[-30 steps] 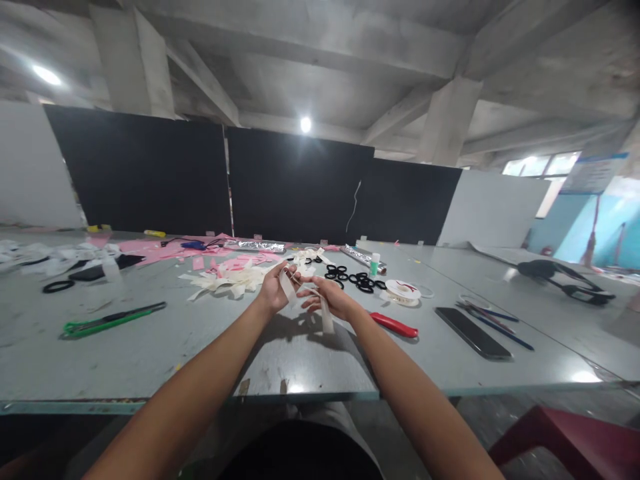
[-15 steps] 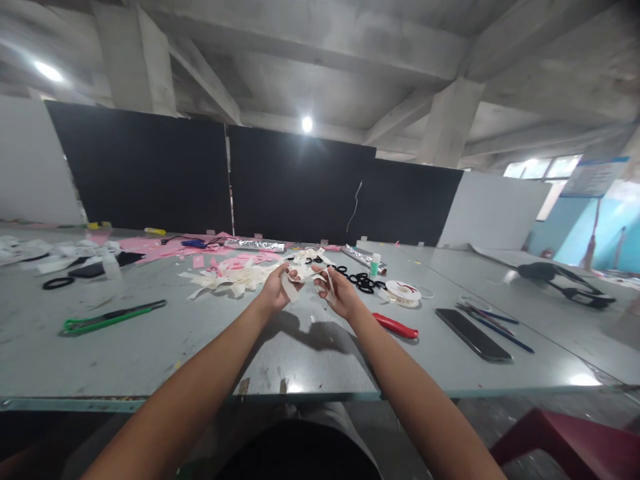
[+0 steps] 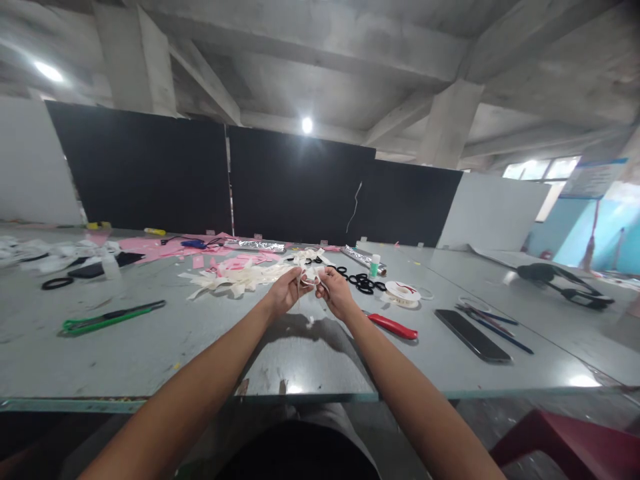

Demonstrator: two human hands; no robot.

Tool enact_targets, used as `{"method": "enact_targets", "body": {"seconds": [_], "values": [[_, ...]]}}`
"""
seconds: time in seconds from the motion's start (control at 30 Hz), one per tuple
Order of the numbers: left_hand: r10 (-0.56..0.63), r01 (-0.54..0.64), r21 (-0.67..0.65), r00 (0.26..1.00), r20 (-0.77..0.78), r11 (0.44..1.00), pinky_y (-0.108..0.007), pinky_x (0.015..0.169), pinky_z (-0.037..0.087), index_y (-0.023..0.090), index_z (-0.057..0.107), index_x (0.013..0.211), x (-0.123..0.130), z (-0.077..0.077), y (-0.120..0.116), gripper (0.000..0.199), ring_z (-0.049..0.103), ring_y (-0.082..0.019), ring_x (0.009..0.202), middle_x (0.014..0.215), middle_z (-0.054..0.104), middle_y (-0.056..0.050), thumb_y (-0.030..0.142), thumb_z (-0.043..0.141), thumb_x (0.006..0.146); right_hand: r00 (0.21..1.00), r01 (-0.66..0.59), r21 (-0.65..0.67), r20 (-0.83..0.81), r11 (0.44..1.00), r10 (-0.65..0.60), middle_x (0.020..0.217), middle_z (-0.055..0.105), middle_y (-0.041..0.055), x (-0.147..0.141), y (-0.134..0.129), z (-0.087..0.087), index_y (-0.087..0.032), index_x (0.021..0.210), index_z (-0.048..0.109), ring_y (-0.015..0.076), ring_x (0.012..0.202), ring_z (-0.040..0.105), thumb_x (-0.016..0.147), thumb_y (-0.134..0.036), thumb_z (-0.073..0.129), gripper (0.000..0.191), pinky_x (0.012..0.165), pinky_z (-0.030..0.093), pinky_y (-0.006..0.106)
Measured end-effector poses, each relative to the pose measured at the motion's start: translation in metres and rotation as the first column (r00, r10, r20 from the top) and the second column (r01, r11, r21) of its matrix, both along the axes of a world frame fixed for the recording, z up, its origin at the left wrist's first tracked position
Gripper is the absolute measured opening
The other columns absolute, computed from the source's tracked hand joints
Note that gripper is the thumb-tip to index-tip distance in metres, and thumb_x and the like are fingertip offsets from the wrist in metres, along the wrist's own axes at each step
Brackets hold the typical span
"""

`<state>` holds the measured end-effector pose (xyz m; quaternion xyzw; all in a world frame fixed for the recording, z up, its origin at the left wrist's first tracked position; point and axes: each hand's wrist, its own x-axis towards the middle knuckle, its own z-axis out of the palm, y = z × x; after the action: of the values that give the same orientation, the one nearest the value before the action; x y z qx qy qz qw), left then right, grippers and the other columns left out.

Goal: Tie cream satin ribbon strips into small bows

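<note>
We get a round white ceiling lamp (image 3: 307,125) flaring at twelve o'clock, an elongated white lamp (image 3: 49,71) at ten, and daylight whitening the paned glass window (image 3: 535,168) past two. Glare spots the glossy grey desk (image 3: 125,360) at six; soft shadow falls below our slightly blurred bare left hand (image 3: 287,292) and bare right hand (image 3: 337,292).

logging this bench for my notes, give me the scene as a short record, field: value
left hand: left hand pinching pale strip
right hand: right hand pinching the same piece, close by
strip shape: looped or bunched, too small to tell
beyond hands: cream strips, black rings
right side: red handle, white spool, phone
left side: green tool
surface: grey table
</note>
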<state>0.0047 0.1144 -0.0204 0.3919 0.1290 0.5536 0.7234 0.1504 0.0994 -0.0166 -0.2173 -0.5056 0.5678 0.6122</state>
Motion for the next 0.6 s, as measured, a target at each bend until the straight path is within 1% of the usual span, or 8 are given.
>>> {"method": "enact_targets", "body": {"seconds": [0.1,0.13,0.2,0.27,0.37,0.43,0.53,0.6], "values": [[0.048,-0.045,-0.042,0.997,0.054,0.998,-0.032,0.074,0.052,0.016,0.057,0.073,-0.001,0.001,0.001,0.010,0.065,-0.016,0.066,0.059,0.059,0.002,0.022,0.064,0.078,0.997,-0.066,-0.033,-0.049,0.997,0.065,0.065,0.054,-0.0069,0.001,-0.001,0.002,-0.022,0.100,0.054,0.0060,0.050,0.047,0.067,-0.033,0.077,0.042,0.046,0.047,0.018],[0.050,-0.046,-0.064,0.996,0.074,0.997,-0.031,0.074,0.052,0.017,0.057,0.072,-0.002,0.002,0.001,0.011,0.064,-0.016,0.065,0.058,0.058,0.002,0.022,0.063,0.078,0.995,-0.092,-0.037,-0.051,0.995,0.090,0.067,0.054,-0.0065,0.002,-0.002,0.002,-0.021,0.100,0.055,0.0058,0.051,0.047,0.067,-0.033,0.077,0.042,0.047,0.047,0.017],[0.058,-0.044,-0.110,0.991,0.124,0.993,-0.032,0.073,0.053,0.017,0.056,0.070,-0.005,0.004,0.001,0.012,0.063,-0.015,0.062,0.058,0.058,0.002,0.022,0.062,0.079,0.991,-0.126,-0.036,-0.043,0.991,0.124,0.070,0.055,-0.0052,0.002,-0.003,0.003,-0.019,0.093,0.058,0.0051,0.052,0.047,0.067,-0.033,0.077,0.035,0.047,0.047,0.017],[0.078,-0.053,-0.147,0.982,0.174,0.988,-0.033,0.073,0.053,0.017,0.053,0.068,-0.008,0.006,0.001,0.014,0.063,-0.015,0.061,0.057,0.057,0.002,0.022,0.060,0.079,0.991,-0.131,-0.042,-0.039,0.990,0.129,0.072,0.056,-0.0040,0.003,-0.004,0.003,-0.018,0.085,0.059,0.0046,0.052,0.046,0.067,-0.034,0.077,0.030,0.047,0.047,0.016],[0.092,-0.057,-0.166,0.973,0.212,0.985,-0.034,0.072,0.053,0.018,0.051,0.068,-0.012,0.008,0.001,0.015,0.063,-0.015,0.061,0.057,0.056,0.003,0.023,0.059,0.080,0.993,-0.113,-0.065,-0.047,0.992,0.110,0.072,0.056,-0.0039,0.003,-0.003,0.003,-0.018,0.087,0.060,0.0047,0.053,0.046,0.067,-0.036,0.078,0.032,0.047,0.046,0.016],[0.081,-0.049,-0.156,0.976,0.202,0.986,-0.031,0.068,0.052,0.017,0.051,0.070,-0.012,0.008,0.002,0.015,0.061,-0.013,0.058,0.058,0.055,0.004,0.024,0.060,0.079,0.995,-0.090,-0.076,-0.042,0.993,0.087,0.071,0.055,-0.0043,0.003,-0.003,0.002,-0.018,0.090,0.061,0.0048,0.052,0.045,0.066,-0.038,0.077,0.035,0.046,0.045,0.016],[0.062,-0.044,-0.139,0.990,0.125,0.989,-0.025,0.056,0.048,0.017,0.052,0.075,-0.009,0.006,0.003,0.017,0.055,-0.009,0.051,0.060,0.054,0.005,0.027,0.065,0.076,1.000,-0.029,-0.055,0.002,0.998,0.029,0.071,0.054,-0.0039,0.002,-0.001,0.001,-0.018,0.090,0.062,0.0055,0.053,0.045,0.068,-0.040,0.075,0.034,0.045,0.045,0.017],[0.056,-0.050,-0.107,0.997,0.051,0.993,-0.022,0.050,0.043,0.017,0.052,0.077,-0.006,0.004,0.002,0.023,0.052,-0.008,0.048,0.060,0.053,0.006,0.030,0.070,0.072,0.996,0.052,0.001,0.075,0.999,-0.052,0.068,0.053,-0.0037,0.002,0.000,0.000,-0.018,0.089,0.063,0.0064,0.052,0.045,0.070,-0.042,0.072,0.032,0.041,0.043,0.017]]}}
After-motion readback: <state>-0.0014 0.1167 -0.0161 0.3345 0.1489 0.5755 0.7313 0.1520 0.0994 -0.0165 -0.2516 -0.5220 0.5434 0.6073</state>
